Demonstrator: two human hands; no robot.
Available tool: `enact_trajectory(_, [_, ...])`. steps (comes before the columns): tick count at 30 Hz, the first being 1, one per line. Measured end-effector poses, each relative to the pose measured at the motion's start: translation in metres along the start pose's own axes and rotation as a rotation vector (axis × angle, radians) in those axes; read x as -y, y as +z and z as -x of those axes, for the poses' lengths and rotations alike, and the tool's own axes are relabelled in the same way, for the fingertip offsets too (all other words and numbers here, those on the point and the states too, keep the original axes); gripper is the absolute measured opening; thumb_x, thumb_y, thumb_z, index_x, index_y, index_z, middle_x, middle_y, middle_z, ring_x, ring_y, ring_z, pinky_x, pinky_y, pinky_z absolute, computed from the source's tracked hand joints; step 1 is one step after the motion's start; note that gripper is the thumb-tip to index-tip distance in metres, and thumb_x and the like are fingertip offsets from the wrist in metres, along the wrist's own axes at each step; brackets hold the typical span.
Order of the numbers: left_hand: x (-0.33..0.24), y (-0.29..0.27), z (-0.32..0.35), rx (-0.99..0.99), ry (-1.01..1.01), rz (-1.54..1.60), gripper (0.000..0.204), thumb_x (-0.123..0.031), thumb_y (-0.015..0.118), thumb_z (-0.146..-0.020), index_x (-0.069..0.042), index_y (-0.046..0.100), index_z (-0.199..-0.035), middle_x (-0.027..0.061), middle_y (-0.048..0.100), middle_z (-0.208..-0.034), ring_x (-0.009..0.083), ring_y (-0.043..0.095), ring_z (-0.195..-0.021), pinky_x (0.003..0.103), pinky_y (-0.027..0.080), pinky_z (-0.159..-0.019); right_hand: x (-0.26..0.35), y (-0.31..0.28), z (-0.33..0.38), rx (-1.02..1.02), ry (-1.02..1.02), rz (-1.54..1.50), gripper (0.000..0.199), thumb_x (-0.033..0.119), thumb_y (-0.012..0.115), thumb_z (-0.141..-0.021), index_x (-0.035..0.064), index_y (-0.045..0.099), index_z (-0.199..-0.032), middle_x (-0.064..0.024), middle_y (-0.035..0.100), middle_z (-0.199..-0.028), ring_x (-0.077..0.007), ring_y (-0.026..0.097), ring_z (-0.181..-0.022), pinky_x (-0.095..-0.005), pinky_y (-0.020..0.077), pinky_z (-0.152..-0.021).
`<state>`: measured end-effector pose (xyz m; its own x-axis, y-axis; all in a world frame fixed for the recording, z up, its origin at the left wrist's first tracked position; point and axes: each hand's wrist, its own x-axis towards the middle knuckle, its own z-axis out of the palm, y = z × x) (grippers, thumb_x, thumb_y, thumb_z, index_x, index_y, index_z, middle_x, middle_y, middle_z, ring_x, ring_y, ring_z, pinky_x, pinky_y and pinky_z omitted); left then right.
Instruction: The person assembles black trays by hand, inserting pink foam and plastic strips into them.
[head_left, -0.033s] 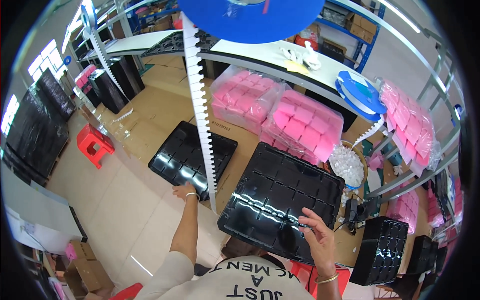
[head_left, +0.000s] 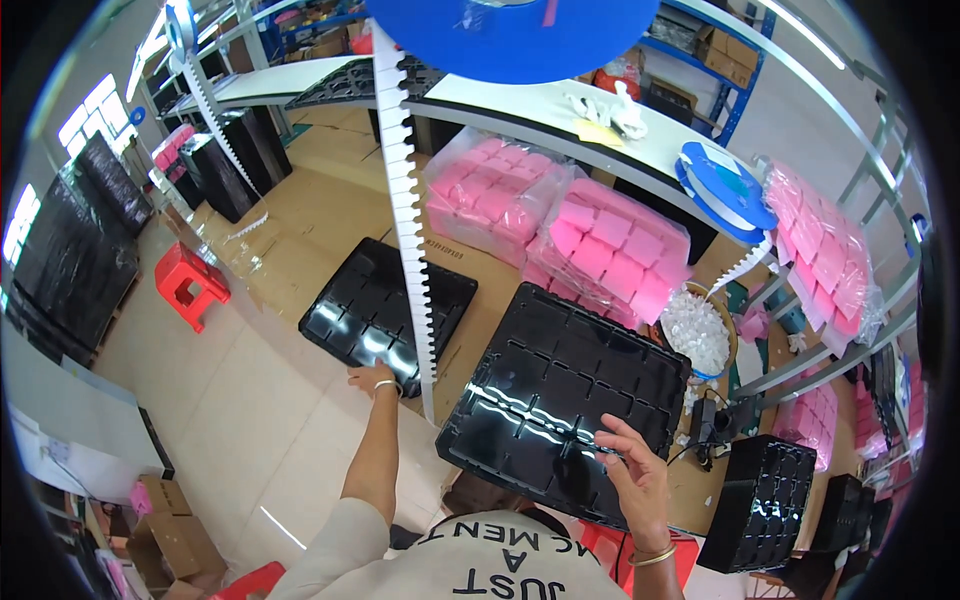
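Observation:
A flat black plastic tray [head_left: 385,300] with slots lies at the left on the cardboard-covered table. My left hand [head_left: 374,378] is at its near edge, with the fingers bent around the rim; their tips are partly hidden. Closer to me and to the right lies a larger black plastic tray [head_left: 570,400], turned at an angle. Over its right part is my right hand [head_left: 635,470], fingers half curled and apart, with nothing visible in them. A white notched strip [head_left: 403,220] hangs between the trays from a blue reel [head_left: 520,45].
Bagged pink foam blocks [head_left: 615,245] stand behind the larger tray. Right of it are a basin of small clear pieces [head_left: 695,332], a second blue reel [head_left: 722,188] and stacked black trays [head_left: 762,500]. A red stool [head_left: 190,285] stands on the floor at left.

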<state>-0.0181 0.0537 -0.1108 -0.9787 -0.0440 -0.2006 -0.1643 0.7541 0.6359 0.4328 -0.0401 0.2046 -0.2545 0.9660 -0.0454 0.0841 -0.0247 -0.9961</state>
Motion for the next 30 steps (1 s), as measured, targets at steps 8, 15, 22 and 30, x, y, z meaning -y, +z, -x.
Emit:
enact_trajectory(8, [0.003,-0.012,0.009,0.102,0.083,-0.145,0.086,-0.044,0.066,-0.092,-0.001,0.021,-0.151,0.0191,0.042,-0.140,0.0408,0.065,-0.106,0.054,0.055,-0.080,-0.012,0.009,0.000,0.116,0.006,0.045,0.023,0.000,0.059,-0.097,0.0004,0.070,-0.116,-0.0129,0.054,-0.141,-0.0159,0.058,-0.119,-0.0267,0.0488,-0.097])
enact_trajectory(15, [-0.005,0.007,0.020,0.049,0.052,-0.157,0.086,-0.045,0.061,-0.096,-0.003,0.014,-0.156,0.0183,0.043,-0.140,0.0397,0.064,-0.108,0.053,0.054,-0.082,-0.017,0.002,0.013,0.112,0.055,-0.006,0.022,0.000,0.058,-0.097,-0.0001,0.070,-0.116,-0.0131,0.054,-0.141,-0.0150,0.057,-0.119,-0.0261,0.0484,-0.097])
enact_trajectory(22, [0.019,0.020,0.001,-0.082,0.206,-0.161,0.089,-0.044,0.062,-0.096,-0.005,0.011,-0.158,0.0174,0.034,-0.152,0.0389,0.060,-0.114,0.054,0.053,-0.088,-0.017,-0.002,0.032,0.101,0.041,0.002,0.022,0.000,0.058,-0.097,-0.0006,0.069,-0.116,-0.0131,0.054,-0.140,-0.0140,0.059,-0.116,-0.0253,0.0482,-0.096])
enact_trajectory(30, [-0.025,-0.112,0.077,0.912,1.033,0.158,0.040,-0.022,0.072,-0.090,-0.009,0.067,-0.127,0.0019,0.070,-0.101,0.0118,0.057,-0.090,0.027,0.048,-0.080,-0.023,-0.005,0.025,0.000,0.024,-0.036,0.021,0.001,0.056,-0.098,-0.0020,0.070,-0.113,-0.0143,0.061,-0.132,-0.0152,0.065,-0.105,-0.0278,0.0522,-0.090])
